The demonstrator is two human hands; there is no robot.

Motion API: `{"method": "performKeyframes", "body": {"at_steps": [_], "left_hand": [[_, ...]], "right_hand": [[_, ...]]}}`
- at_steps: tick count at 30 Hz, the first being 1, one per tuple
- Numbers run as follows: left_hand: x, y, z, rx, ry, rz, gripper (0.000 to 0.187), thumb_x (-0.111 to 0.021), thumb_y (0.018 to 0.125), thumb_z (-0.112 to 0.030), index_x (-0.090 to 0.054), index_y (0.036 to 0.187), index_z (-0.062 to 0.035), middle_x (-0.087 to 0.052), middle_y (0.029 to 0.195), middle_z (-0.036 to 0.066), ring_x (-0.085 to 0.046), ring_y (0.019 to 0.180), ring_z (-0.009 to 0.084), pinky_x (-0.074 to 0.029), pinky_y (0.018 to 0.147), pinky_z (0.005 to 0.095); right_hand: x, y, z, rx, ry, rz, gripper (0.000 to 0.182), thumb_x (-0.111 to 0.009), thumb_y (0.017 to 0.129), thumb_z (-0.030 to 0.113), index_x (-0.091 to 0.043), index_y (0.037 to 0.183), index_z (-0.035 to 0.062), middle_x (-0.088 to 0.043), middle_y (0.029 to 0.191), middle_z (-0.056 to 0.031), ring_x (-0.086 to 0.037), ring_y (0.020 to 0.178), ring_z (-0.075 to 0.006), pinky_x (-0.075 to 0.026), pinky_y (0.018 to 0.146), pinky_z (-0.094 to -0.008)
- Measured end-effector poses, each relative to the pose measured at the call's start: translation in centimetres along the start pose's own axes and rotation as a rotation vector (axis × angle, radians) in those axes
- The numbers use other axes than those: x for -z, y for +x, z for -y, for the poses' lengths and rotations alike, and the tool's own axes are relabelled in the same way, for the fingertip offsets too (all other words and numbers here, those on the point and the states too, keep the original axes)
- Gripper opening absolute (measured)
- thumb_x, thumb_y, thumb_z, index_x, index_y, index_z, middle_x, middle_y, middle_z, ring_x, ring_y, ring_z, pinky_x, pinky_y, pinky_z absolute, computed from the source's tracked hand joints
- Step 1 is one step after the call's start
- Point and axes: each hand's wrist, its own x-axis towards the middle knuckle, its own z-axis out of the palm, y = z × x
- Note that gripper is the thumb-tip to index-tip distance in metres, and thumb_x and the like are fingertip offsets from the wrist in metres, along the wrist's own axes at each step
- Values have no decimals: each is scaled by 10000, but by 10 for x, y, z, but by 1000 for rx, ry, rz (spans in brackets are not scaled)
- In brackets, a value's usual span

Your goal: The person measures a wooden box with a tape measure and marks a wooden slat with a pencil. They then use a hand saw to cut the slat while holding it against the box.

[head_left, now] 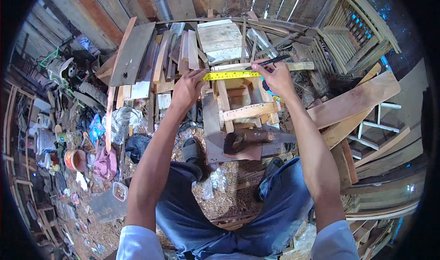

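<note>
A yellow tape measure blade (231, 75) is stretched across the top of a small wooden frame (250, 111), along a pale wooden strip (298, 66). My left hand (187, 89) is closed on the blade's left end, fingertips at the strip. My right hand (275, 79) is closed around a black pen (277, 59), its tip pointing left near the blade. Below the right palm shows the blue and black tape case (270, 91), partly hidden by the hand. The frame stands between my knees and the woodpile, over a dark board (213, 136).
Loose planks (160, 58) are piled behind the frame. At right lie long boards (357, 97) and a slatted wooden piece (353, 31). A bucket (74, 159), a pink cloth (106, 164) and a plastic tub (120, 191) sit on the littered floor at left.
</note>
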Motion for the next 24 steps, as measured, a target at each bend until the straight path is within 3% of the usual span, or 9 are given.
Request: {"method": "performKeyframes", "body": {"at_steps": [2,5,14,24], "left_hand": [[1,0,-1,-8,-13,-8,365,-630,821,-113,-626,1184,-79,-639,1148,146,-591,1026,340,-497,867,400],[2,0,-2,-1,-27,-16,366,-634,815,-106,-630,1180,-84,-641,1149,135,-598,1024,330,-502,860,395],[3,1,-4,-15,-35,-35,374,-637,800,-89,-635,1173,-93,-644,1153,120,-603,1027,321,-504,862,389],[2,1,-2,-39,-36,-53,369,-644,798,-100,-640,1166,-83,-649,1141,127,-599,999,330,-496,867,395]], "right_hand": [[-2,2,-7,5,1,-13,230,-715,828,265,-729,964,80,-680,724,-82,-583,623,-125,-449,591,-293],[-5,3,-11,22,18,-14,232,-716,829,268,-730,955,74,-672,705,-76,-560,603,-132,-435,577,-304],[-2,-2,5,-11,1,13,223,-705,843,248,-722,975,69,-707,818,-113,-653,739,-162,-487,688,-311],[-1,-2,5,-20,-65,1,230,-708,835,266,-726,961,74,-694,771,-105,-628,685,-161,-479,659,-316]]}}
